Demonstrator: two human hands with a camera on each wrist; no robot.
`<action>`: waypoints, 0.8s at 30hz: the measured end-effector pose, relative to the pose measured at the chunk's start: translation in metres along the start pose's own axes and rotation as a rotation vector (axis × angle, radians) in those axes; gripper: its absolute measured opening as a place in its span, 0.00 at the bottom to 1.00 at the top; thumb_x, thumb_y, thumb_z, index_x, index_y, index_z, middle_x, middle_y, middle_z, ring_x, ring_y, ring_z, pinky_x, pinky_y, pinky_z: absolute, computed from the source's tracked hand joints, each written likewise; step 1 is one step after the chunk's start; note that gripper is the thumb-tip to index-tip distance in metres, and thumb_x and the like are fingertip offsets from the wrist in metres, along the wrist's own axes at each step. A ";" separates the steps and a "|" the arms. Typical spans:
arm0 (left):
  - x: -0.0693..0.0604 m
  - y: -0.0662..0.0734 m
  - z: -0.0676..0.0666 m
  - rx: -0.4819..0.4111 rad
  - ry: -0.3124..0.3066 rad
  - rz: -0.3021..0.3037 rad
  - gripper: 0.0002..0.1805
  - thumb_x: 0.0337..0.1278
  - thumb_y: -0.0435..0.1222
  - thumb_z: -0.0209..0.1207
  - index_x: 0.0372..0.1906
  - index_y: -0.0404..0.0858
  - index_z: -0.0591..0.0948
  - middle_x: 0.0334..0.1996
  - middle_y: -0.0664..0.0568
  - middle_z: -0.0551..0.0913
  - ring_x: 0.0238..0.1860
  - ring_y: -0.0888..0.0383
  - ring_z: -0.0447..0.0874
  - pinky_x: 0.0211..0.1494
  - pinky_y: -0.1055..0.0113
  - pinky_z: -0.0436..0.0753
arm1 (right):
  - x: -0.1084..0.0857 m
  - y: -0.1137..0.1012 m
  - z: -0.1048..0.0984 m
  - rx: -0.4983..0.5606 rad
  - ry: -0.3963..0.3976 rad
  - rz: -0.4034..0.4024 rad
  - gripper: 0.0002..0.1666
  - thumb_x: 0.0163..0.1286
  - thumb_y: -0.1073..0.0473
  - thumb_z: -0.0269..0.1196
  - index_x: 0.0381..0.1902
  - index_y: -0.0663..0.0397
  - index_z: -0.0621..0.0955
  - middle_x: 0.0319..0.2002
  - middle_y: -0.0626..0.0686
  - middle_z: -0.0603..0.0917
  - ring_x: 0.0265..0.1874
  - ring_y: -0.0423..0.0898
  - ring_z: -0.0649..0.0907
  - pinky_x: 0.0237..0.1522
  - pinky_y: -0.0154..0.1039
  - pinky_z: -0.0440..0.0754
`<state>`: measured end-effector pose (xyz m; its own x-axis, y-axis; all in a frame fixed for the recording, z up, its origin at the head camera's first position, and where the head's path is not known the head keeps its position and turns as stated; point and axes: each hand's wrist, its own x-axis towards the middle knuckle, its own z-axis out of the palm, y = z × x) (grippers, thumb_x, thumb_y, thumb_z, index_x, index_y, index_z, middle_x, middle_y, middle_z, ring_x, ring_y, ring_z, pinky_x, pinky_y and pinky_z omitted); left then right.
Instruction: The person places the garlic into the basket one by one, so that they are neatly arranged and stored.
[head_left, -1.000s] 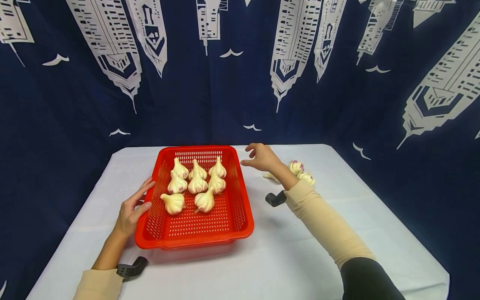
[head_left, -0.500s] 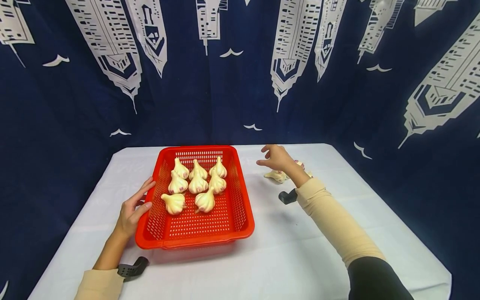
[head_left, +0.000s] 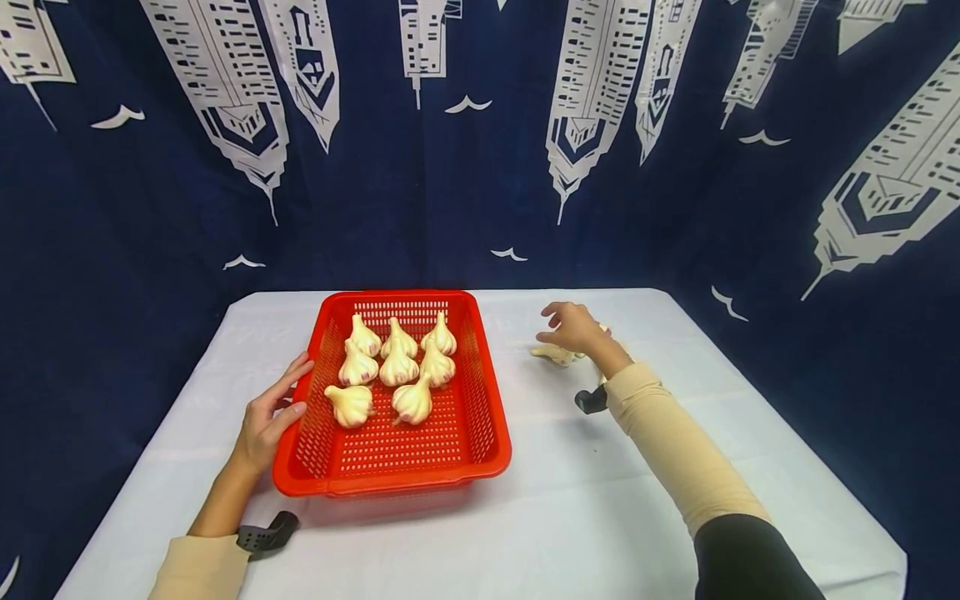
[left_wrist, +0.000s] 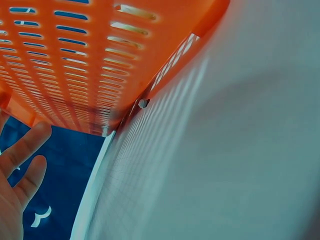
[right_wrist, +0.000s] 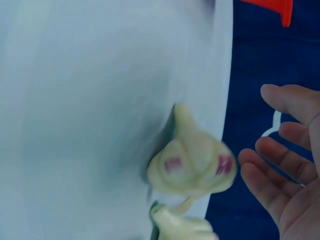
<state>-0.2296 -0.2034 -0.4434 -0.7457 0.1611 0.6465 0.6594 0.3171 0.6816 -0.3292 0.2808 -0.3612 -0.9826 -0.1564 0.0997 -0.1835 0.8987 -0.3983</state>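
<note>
In the head view my left hand [head_left: 262, 425] rests against the left side of a red perforated basket [head_left: 495, 417]. Its fingers lie fairly straight along the rim, and the left wrist view shows fingertips [left_wrist: 39, 134] by the basket edge. Several white garlic bulbs [head_left: 397, 367] sit in the basket, in loose rows toward the back. To the right of the basket, my right hand [head_left: 577, 327] hovers over more garlic with fingers apart, holding nothing. Beside that hand, the right wrist view has one purple-marked garlic bulb [right_wrist: 192, 160] and part of another bulb [right_wrist: 182, 225]. The forearm partly hides this group.
A white cloth covers the table [head_left: 570, 517]. Behind it hangs a dark blue curtain [head_left: 420, 192] printed with white buildings and birds. Black wrist devices are worn on the left wrist [head_left: 266, 533] and the right wrist [head_left: 591, 401].
My right hand has moved right, away from the basket's right rim, and has come down a little over the loose garlic. The left hand and the basket have stayed in place.
</note>
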 end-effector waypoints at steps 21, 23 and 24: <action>-0.002 0.000 0.001 -0.014 0.006 0.025 0.29 0.53 0.26 0.52 0.65 0.29 0.74 0.69 0.37 0.69 0.44 0.71 0.78 0.42 0.79 0.74 | -0.003 0.023 0.016 -0.089 -0.072 0.003 0.35 0.54 0.63 0.73 0.59 0.69 0.76 0.53 0.71 0.80 0.53 0.63 0.78 0.60 0.55 0.71; -0.001 -0.001 0.001 -0.014 0.009 0.028 0.29 0.53 0.26 0.52 0.65 0.29 0.75 0.69 0.38 0.69 0.44 0.71 0.78 0.42 0.79 0.74 | -0.002 0.025 0.017 -0.095 -0.071 0.004 0.36 0.52 0.63 0.74 0.59 0.69 0.77 0.52 0.70 0.80 0.53 0.62 0.78 0.60 0.54 0.71; -0.001 -0.001 0.001 -0.015 0.010 0.029 0.29 0.53 0.26 0.51 0.65 0.29 0.75 0.68 0.37 0.69 0.43 0.71 0.78 0.42 0.78 0.74 | -0.001 0.027 0.018 -0.096 -0.069 0.002 0.36 0.51 0.63 0.74 0.58 0.69 0.77 0.52 0.69 0.80 0.53 0.62 0.78 0.61 0.54 0.71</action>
<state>-0.2295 -0.2030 -0.4448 -0.7252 0.1612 0.6694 0.6823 0.2982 0.6675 -0.3337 0.2975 -0.3885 -0.9832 -0.1793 0.0343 -0.1811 0.9336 -0.3093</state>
